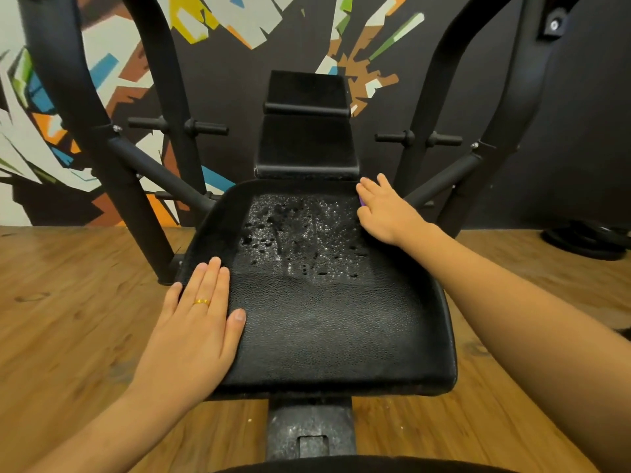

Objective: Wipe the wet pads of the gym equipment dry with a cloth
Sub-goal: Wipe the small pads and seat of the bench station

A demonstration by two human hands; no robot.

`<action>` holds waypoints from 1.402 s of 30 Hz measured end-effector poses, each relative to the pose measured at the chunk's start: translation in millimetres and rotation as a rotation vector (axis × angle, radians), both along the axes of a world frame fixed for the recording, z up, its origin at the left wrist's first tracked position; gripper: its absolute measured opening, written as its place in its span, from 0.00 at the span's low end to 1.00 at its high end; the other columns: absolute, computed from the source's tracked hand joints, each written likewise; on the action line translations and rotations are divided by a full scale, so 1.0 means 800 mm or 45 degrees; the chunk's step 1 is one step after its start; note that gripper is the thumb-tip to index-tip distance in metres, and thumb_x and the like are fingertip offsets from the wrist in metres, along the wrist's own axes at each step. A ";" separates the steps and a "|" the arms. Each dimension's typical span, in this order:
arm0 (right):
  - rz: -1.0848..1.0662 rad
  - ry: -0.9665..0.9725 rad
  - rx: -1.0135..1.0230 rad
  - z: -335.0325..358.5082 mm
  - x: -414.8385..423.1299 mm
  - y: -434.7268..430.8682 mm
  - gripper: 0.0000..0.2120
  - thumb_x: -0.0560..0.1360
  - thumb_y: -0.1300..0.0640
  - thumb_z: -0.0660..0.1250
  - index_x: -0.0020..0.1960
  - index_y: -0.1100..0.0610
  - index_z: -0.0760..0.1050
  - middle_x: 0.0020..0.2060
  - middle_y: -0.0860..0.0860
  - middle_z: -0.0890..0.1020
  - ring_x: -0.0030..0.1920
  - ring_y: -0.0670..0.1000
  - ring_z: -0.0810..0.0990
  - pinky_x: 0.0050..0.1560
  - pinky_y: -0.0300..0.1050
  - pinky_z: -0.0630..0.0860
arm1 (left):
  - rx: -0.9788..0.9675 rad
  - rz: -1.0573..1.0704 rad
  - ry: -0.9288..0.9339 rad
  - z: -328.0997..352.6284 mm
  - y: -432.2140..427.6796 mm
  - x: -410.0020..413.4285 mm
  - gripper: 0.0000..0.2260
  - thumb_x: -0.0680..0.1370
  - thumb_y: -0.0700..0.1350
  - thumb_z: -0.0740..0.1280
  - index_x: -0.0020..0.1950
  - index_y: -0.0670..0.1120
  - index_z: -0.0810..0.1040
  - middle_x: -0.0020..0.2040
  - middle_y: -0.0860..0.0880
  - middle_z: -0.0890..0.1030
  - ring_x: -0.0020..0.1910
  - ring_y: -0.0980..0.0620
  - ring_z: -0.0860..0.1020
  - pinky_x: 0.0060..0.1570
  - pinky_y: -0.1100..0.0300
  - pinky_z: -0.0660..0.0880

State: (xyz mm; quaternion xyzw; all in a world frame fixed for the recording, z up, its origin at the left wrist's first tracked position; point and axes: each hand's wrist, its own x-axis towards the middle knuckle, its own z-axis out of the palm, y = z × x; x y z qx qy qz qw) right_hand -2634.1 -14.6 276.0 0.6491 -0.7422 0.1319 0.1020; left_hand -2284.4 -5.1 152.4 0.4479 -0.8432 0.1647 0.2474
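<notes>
Left grip (198, 322): I'm resting it flat and released, fingers straight, on the near-left edge of the seat pad (324, 329); a gold ring (201, 301) is showing on one finger.
Right grip (386, 209): I'm pressing it down, fingers laid out flat, on the pad's far-right corner, over a purple sliver of cloth (361, 200) peeking out at its left side.
Wet area: water drops (300, 233) are sitting on the pad's far half; the near half is looking dry.
Back pad (307, 145): standing upright just beyond the seat.
</notes>
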 end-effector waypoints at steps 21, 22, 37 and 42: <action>0.012 0.048 -0.068 -0.065 0.042 0.121 0.39 0.74 0.44 0.41 0.82 0.60 0.54 0.82 0.53 0.54 0.82 0.54 0.46 0.80 0.46 0.43 | 0.031 -0.022 0.003 0.005 0.004 0.001 0.31 0.83 0.57 0.46 0.79 0.38 0.63 0.80 0.41 0.61 0.79 0.43 0.60 0.75 0.42 0.60; 0.001 0.051 -0.081 -0.070 0.047 0.130 0.41 0.73 0.43 0.40 0.82 0.60 0.54 0.82 0.53 0.54 0.82 0.54 0.46 0.80 0.46 0.43 | 0.035 -0.024 0.007 0.005 0.005 0.001 0.31 0.83 0.57 0.46 0.79 0.38 0.62 0.80 0.40 0.61 0.80 0.43 0.60 0.75 0.42 0.60; 0.451 0.370 -0.079 -0.115 0.160 0.136 0.32 0.79 0.50 0.51 0.78 0.67 0.61 0.79 0.62 0.61 0.80 0.63 0.54 0.79 0.57 0.56 | 0.054 -0.012 0.011 0.008 0.007 -0.001 0.31 0.83 0.56 0.47 0.79 0.38 0.63 0.80 0.40 0.62 0.79 0.42 0.61 0.74 0.40 0.61; 0.529 0.375 -0.046 -0.112 0.137 0.147 0.33 0.77 0.51 0.51 0.80 0.63 0.59 0.80 0.58 0.58 0.81 0.58 0.51 0.80 0.54 0.55 | 0.056 -0.014 0.002 0.009 0.006 0.000 0.31 0.83 0.56 0.48 0.78 0.37 0.64 0.79 0.39 0.63 0.78 0.40 0.62 0.73 0.40 0.62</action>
